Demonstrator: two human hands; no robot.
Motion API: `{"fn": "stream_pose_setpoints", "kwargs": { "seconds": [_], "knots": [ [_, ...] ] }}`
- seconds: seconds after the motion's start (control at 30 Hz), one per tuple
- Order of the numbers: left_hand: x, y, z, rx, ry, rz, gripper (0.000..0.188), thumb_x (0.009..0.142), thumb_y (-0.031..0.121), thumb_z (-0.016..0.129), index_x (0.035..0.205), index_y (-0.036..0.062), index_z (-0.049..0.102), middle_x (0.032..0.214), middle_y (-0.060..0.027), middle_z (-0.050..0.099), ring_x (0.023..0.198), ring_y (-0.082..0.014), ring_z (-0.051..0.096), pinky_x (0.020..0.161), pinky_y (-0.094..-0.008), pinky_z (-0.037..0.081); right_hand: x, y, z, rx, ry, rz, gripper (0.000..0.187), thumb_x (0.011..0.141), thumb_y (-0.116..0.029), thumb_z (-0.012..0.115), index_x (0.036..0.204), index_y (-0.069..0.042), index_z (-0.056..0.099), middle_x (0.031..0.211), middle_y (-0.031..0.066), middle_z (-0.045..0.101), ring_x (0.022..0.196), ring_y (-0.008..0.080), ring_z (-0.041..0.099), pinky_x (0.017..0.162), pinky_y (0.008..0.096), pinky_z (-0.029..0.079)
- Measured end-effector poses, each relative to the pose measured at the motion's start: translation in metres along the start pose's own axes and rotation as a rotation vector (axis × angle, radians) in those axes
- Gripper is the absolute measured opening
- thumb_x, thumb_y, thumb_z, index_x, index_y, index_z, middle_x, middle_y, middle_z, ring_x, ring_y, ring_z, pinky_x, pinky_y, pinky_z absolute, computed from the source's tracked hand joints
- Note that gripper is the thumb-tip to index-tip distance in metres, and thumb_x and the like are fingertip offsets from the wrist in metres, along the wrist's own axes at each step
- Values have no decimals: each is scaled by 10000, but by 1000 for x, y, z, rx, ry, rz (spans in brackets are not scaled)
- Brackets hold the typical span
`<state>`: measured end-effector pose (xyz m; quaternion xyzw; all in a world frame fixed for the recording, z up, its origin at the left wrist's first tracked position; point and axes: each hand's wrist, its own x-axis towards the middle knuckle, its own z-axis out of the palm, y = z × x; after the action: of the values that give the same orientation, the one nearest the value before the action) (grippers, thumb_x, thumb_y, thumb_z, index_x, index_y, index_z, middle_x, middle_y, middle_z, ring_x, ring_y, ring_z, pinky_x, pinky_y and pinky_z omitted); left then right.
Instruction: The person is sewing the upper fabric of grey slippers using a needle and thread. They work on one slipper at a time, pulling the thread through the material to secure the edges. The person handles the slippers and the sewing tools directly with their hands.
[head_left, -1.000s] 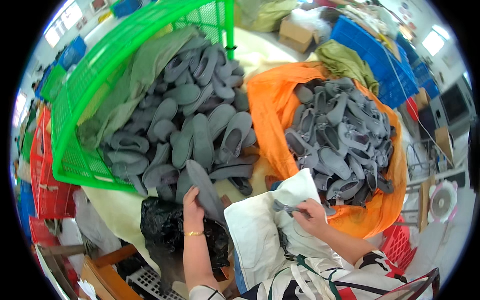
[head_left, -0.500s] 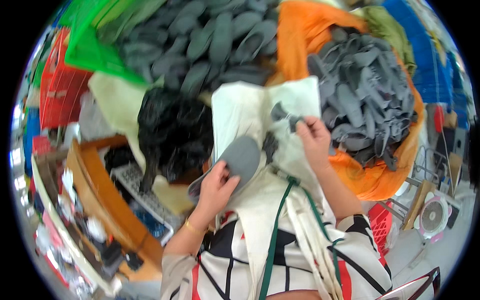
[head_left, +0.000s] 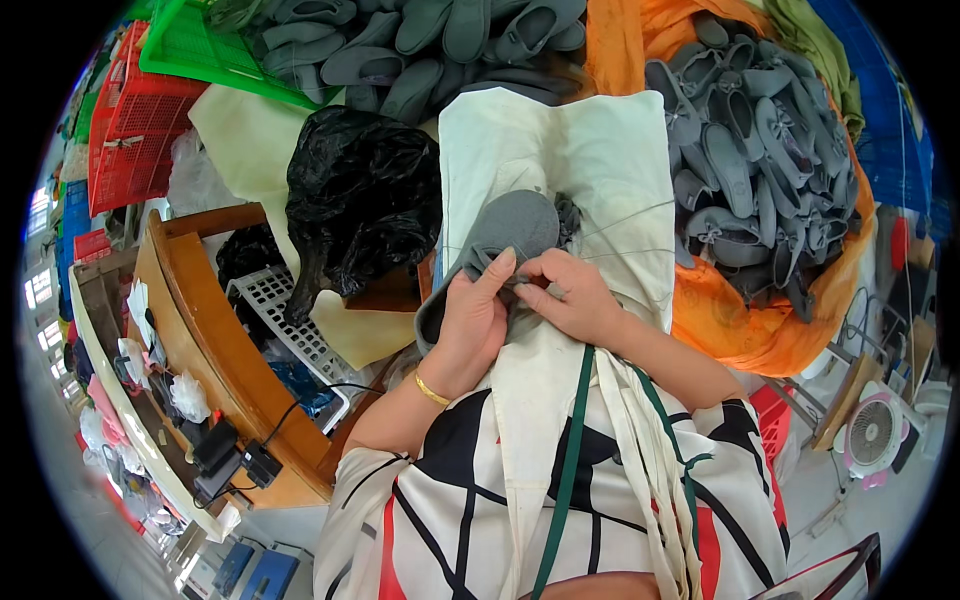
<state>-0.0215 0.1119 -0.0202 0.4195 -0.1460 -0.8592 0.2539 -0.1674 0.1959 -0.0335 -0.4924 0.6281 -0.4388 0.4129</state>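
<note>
A grey fabric slipper [head_left: 517,222] lies over the white cloth [head_left: 620,150] on my lap, its sole side turned partly up. My left hand [head_left: 470,322] is closed around it, thumb pressed on its upper. Against that same upper, my right hand [head_left: 570,295] pinches a small grey fabric bow [head_left: 488,262], which the fingertips largely cover. Thin dark threads [head_left: 630,216] stretch from near the right hand across the cloth. Beside the slipper sits a small dark bundle [head_left: 568,218], partly hidden.
Grey slippers without visible bows [head_left: 465,30] are heaped beside a green crate [head_left: 225,60]. More slippers, some with bows [head_left: 740,150], fill an orange sack [head_left: 730,330] at right. A black plastic bag [head_left: 360,200] and wooden drawer [head_left: 220,370] stand left; a small fan [head_left: 872,432] is right.
My right hand has moved left and down, bringing the bow from over the cloth to the slipper. The slipper has shifted slightly right, and both hands now meet at it.
</note>
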Motion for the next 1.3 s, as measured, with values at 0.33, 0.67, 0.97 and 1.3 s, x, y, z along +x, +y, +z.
{"fn": "stream_pose_setpoints", "kwargs": {
  "seconds": [0.33,0.67,0.97,1.3],
  "knots": [
    [13,0,-3,3,126,-6,230,940,84,662,1149,-6,635,1094,-86,697,975,-170,669,896,-308,539,6,-15,-19,337,50,331,122,961,-140,615,992,-26,645,833,25,635,748,86,568,683,259,466],
    [14,-2,-5,93,135,11,269,908,83,705,1144,-28,638,1091,-84,686,968,-162,647,884,-300,514,12,-16,-17,167,-12,413,182,917,-195,619,989,-31,653,735,94,631,627,148,557,614,295,460],
    [14,-3,-8,118,135,0,258,900,88,714,1125,-20,648,1063,-78,691,942,-154,650,864,-290,513,12,-10,-17,229,-24,373,120,950,-120,598,984,-23,659,691,-46,561,580,16,468,516,216,382],
    [10,-3,-4,141,132,-16,240,898,80,711,1115,-6,654,1062,-71,696,944,-150,653,858,-287,514,17,-15,-21,355,-85,556,147,934,-149,601,918,-8,641,677,1,590,546,56,513,509,247,421]
  ]
}}
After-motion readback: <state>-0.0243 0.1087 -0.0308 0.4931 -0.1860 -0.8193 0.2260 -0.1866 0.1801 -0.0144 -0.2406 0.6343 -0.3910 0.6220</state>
